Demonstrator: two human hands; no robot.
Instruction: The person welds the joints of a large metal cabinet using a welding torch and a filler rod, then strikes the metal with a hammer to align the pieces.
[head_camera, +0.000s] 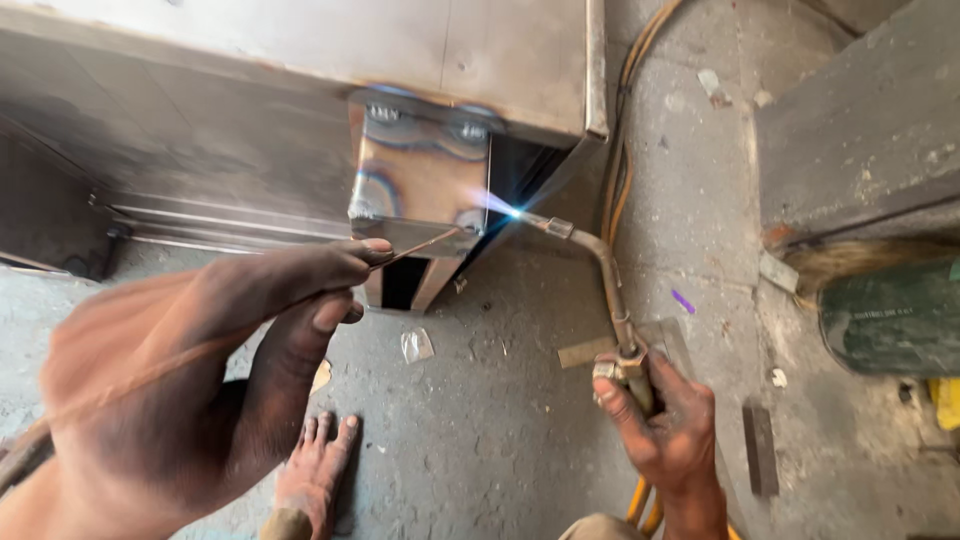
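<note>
Lower left of the frame, nearest the camera: one left hand (215, 375), large and blurred, thumb and forefinger pinched narrow on one thin filler rod (415, 246), which slants up and right to the lower edge of the bracket. Lower centre, just beside that hand: one bare foot (315, 470) flat on the concrete floor (500, 430). Lower right: one right hand (665, 425), fingers wrapped tight round the handle of one gas torch (610, 300); bent metal neck rising up and left, tip ending in one small blue-white flame (510, 210) against the right side of the bracket. Below the wrist, two yellow hoses (645, 505) side by side, running off the bottom edge.

On the floor, mid-frame: one scrap of clear wrapping (416, 345), one flat metal plate (600, 350) partly under the torch, one dark narrow bar (760, 450) to the right of the hand.

Centre, farther: one square steel bracket (420, 180), heat-tinted blue and brown, with two weld beads along its top, fixed to the corner of one large sheet-metal box (300, 60) filling the upper left. Inside of the box not shown; contents impossible to tell.

Right edge: one green drum (890, 315) on its side, interior hidden. Upper right: one grey slab (860, 120). Upper centre: more yellow hose curving away along the box.
</note>
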